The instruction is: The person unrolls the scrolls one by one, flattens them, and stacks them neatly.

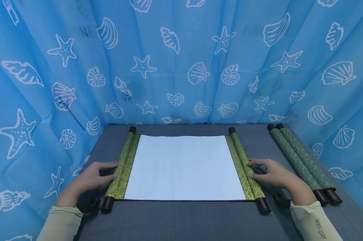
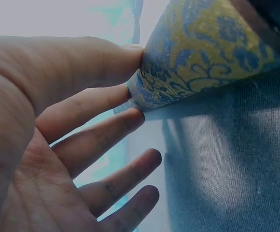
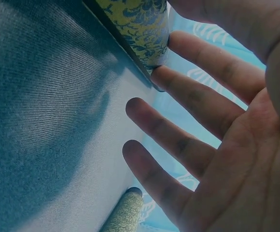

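A hanging scroll (image 1: 184, 167) lies partly unrolled on the grey cloth, with white paper in the middle and yellow-green brocade borders. Its left roll (image 1: 123, 157) and right roll (image 1: 242, 154) have dark brown knobs at both ends. With straight fingers, my left hand (image 1: 91, 177) touches the outer side of the left roll; in the left wrist view the thumb and two fingertips meet the brocade (image 2: 203, 53). On the opposite side, my right hand (image 1: 273, 172) touches the right roll's outer side. Its other fingers stretch out over the cloth in the right wrist view.
Two rolled green scrolls (image 1: 296, 157) with dark knobs lie side by side at the table's right edge. A grey cloth (image 1: 181, 221) covers the table. Blue curtains (image 1: 181, 50) with white shell and starfish prints hang behind and at both sides.
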`<state>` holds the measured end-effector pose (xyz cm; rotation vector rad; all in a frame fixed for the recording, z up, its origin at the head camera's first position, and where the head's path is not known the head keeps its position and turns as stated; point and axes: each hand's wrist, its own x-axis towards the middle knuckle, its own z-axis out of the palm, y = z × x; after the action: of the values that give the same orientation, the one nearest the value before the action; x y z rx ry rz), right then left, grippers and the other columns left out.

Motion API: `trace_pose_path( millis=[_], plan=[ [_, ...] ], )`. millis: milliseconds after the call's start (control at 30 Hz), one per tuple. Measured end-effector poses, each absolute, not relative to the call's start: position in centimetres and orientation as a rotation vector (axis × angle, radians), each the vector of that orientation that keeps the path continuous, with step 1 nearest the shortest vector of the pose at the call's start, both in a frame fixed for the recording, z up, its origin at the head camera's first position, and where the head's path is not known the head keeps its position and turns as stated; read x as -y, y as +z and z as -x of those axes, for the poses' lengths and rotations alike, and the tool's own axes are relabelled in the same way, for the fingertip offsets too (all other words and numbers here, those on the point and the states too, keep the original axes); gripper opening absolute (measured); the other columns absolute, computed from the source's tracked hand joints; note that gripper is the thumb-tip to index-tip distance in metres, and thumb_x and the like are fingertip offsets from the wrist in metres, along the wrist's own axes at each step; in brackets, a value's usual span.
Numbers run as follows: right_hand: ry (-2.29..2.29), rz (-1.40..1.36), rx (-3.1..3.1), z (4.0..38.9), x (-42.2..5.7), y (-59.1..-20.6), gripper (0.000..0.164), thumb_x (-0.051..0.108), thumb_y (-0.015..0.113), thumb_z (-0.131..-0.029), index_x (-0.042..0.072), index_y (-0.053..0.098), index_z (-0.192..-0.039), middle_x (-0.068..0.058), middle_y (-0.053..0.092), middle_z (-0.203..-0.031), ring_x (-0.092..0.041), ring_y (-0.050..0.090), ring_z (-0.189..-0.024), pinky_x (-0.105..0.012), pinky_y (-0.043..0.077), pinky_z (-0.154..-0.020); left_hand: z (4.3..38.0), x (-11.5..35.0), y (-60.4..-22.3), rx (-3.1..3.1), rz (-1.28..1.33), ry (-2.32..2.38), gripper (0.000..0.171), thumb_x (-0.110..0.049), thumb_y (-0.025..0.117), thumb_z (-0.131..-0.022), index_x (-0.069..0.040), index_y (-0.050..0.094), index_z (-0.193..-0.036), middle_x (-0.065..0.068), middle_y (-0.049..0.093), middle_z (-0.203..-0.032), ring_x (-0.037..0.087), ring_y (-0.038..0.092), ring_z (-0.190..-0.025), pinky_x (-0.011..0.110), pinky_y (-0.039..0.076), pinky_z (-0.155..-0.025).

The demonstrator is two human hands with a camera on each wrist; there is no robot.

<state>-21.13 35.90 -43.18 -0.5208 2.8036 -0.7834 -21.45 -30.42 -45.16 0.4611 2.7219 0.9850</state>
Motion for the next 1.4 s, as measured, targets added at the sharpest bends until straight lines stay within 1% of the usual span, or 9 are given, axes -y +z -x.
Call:
trace_pose_path(
  millis=[100, 133, 200, 400, 633, 800, 933, 1067, 1400],
  plan=[
    [-0.779, 0.527, -2.808, 21.0, -35.9, -43.2, 0.048, 0.036, 0.076, -0.100, 0.009, 0.069, -0.139, -0.025, 0.054, -0.156, -0.059, 0.049, -0.139, -0.072, 0.049, -0.102, 21.5, 30.3, -45.2, -2.733, -0.467, 0.975, 0.057, -0.033, 0.073, -0.102, -0.006, 0.060, -0.151, 0.026, 0.051, -0.158, 0.059, 0.042, -0.145, 0.059, 0.054, -0.102],
    [-0.776, 0.531, -2.809, 21.0, -35.8, -43.2, 0.048, 0.036, 0.075, -0.100, 0.009, 0.069, -0.139, -0.025, 0.054, -0.156, -0.058, 0.049, -0.139, -0.072, 0.049, -0.101, 21.5, 30.2, -45.1, -2.731, -0.472, 0.977, 0.057, -0.032, 0.073, -0.102, -0.006, 0.059, -0.151, 0.027, 0.051, -0.158, 0.059, 0.042, -0.146, 0.060, 0.053, -0.102],
    [-0.772, 0.538, -2.809, 20.9, -35.8, -43.2, 0.048, 0.035, 0.075, -0.100, 0.008, 0.068, -0.140, -0.026, 0.054, -0.156, -0.058, 0.050, -0.138, -0.072, 0.049, -0.102, 21.5, 30.1, -45.1, -2.733, -0.469, 0.978, 0.057, -0.033, 0.073, -0.102, -0.007, 0.060, -0.151, 0.026, 0.052, -0.158, 0.058, 0.042, -0.146, 0.063, 0.048, -0.112],
    [-0.763, 0.553, -2.805, 20.8, -35.5, -43.2, 0.049, 0.034, 0.074, -0.101, 0.007, 0.067, -0.142, -0.027, 0.052, -0.157, -0.059, 0.048, -0.140, -0.073, 0.048, -0.103, 21.5, 29.6, -45.0, -2.749, -0.458, 0.941, 0.054, -0.031, 0.073, -0.102, -0.006, 0.062, -0.149, 0.025, 0.059, -0.152, 0.056, 0.047, -0.143, 0.064, 0.048, -0.112],
    [-0.748, 0.577, -2.834, 20.6, -35.0, -43.3, 0.047, 0.031, 0.074, -0.101, 0.007, 0.067, -0.141, -0.027, 0.052, -0.157, -0.058, 0.048, -0.141, -0.071, 0.049, -0.103, 21.6, 29.1, -44.6, -2.746, -0.467, 0.921, 0.052, -0.029, 0.071, -0.103, -0.006, 0.060, -0.149, 0.025, 0.057, -0.151, 0.056, 0.046, -0.143, 0.068, 0.044, -0.114],
    [-0.742, 0.591, -2.848, 20.5, -34.9, -43.5, 0.047, 0.029, 0.075, -0.101, 0.006, 0.067, -0.141, -0.027, 0.051, -0.158, -0.057, 0.049, -0.140, -0.070, 0.050, -0.102, 21.5, 28.5, -44.2, -2.769, -0.471, 0.888, 0.052, -0.032, 0.072, -0.103, -0.005, 0.063, -0.145, 0.025, 0.060, -0.148, 0.055, 0.050, -0.140, 0.065, 0.047, -0.112],
    [-0.743, 0.585, -2.844, 20.4, -34.6, -43.5, 0.048, 0.030, 0.075, -0.101, 0.006, 0.067, -0.141, -0.027, 0.050, -0.159, -0.056, 0.048, -0.141, -0.069, 0.050, -0.103, 21.5, 28.0, -44.0, -2.796, -0.475, 0.871, 0.049, -0.029, 0.072, -0.103, -0.002, 0.064, -0.144, 0.026, 0.061, -0.146, 0.055, 0.051, -0.139, 0.064, 0.048, -0.111],
    [-0.739, 0.582, -2.844, 20.3, -34.5, -43.4, 0.047, 0.030, 0.074, -0.101, 0.006, 0.067, -0.141, -0.028, 0.050, -0.159, -0.057, 0.048, -0.141, -0.070, 0.049, -0.104, 21.7, 27.5, -43.9, -2.794, -0.524, 0.905, 0.049, -0.027, 0.071, -0.104, -0.002, 0.062, -0.145, 0.026, 0.059, -0.148, 0.054, 0.050, -0.141, 0.065, 0.045, -0.114],
    [-0.740, 0.632, -2.890, 20.0, -34.4, -43.1, 0.041, 0.028, 0.074, -0.102, 0.006, 0.070, -0.136, -0.030, 0.053, -0.154, -0.057, 0.051, -0.139, -0.071, 0.048, -0.105, 21.7, 25.8, -43.6, -2.768, -0.617, 0.923, 0.051, -0.024, 0.069, -0.105, 0.003, 0.058, -0.146, 0.035, 0.045, -0.157, 0.060, 0.038, -0.147, 0.072, 0.035, -0.119]
  ],
)
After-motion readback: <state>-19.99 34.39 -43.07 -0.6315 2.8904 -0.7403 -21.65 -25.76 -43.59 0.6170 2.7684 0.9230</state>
